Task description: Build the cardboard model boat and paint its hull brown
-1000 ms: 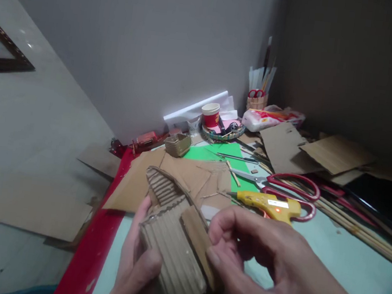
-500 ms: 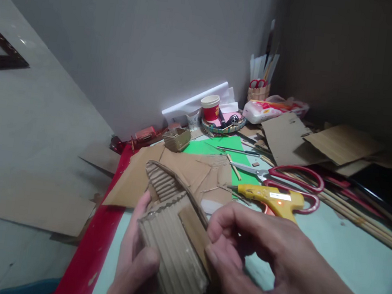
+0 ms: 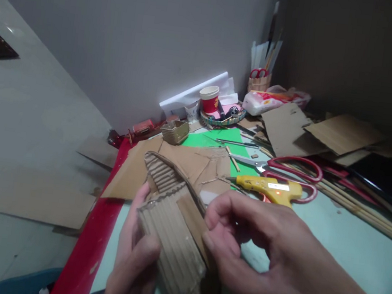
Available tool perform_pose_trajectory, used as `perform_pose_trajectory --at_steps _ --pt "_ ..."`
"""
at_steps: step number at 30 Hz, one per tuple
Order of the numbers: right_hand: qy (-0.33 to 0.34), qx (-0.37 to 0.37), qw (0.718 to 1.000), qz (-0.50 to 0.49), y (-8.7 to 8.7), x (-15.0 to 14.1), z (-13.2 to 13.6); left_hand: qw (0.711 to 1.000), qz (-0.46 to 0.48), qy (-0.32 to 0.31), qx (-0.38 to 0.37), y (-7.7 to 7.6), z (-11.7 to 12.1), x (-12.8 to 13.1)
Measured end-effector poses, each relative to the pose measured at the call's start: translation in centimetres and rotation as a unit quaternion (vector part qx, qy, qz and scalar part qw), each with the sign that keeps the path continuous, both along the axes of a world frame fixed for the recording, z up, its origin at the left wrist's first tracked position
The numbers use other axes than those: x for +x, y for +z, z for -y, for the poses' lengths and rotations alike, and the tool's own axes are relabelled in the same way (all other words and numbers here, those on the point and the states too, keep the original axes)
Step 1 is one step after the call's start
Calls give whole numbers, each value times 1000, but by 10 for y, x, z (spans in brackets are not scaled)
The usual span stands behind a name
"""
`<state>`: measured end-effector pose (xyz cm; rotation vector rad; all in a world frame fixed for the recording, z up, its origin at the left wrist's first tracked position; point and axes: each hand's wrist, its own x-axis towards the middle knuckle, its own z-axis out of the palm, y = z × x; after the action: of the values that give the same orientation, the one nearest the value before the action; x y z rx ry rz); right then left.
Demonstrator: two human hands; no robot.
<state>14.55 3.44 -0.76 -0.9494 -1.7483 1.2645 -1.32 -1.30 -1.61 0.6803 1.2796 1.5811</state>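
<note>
A ribbed cardboard model [image 3: 170, 239] with a pointed, hollow end is tilted up in front of me. My left hand [image 3: 135, 259] is closed around its left side, thumb on the ribbed panel. Along the panel's right edge lies a smooth brown cardboard strip [image 3: 192, 220]. My right hand [image 3: 241, 243] pinches at the outer edge of this strip, thumb and forefinger together. Just beyond the right hand a yellow hot glue gun [image 3: 269, 187] rests with its orange light lit. Red-handled scissors [image 3: 268, 165] lie behind it.
Flat cardboard [image 3: 132, 172] and green paper [image 3: 218, 138] cover the table's middle. A small cardboard box [image 3: 175, 132], a red paper cup [image 3: 208, 102] and a woven tray [image 3: 226, 120] stand behind. Wooden sticks [image 3: 359, 210] and cardboard sheets [image 3: 343, 136] lie at right.
The camera view has tilted a little, so the table's contents sit slightly higher and further left. Both hands keep nearly the same hold on the cardboard model and strip.
</note>
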Motion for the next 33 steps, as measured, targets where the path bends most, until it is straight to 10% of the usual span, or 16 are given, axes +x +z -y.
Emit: perform_pose_trajectory --at_steps 11,33 --pt "-14 -124 992 3 12 0 -3 999 35 -11 8 -14 -1 -4" --pt "6 -85 996 13 -4 0 -9 996 -75 -50 -16 -12 -7 -12"
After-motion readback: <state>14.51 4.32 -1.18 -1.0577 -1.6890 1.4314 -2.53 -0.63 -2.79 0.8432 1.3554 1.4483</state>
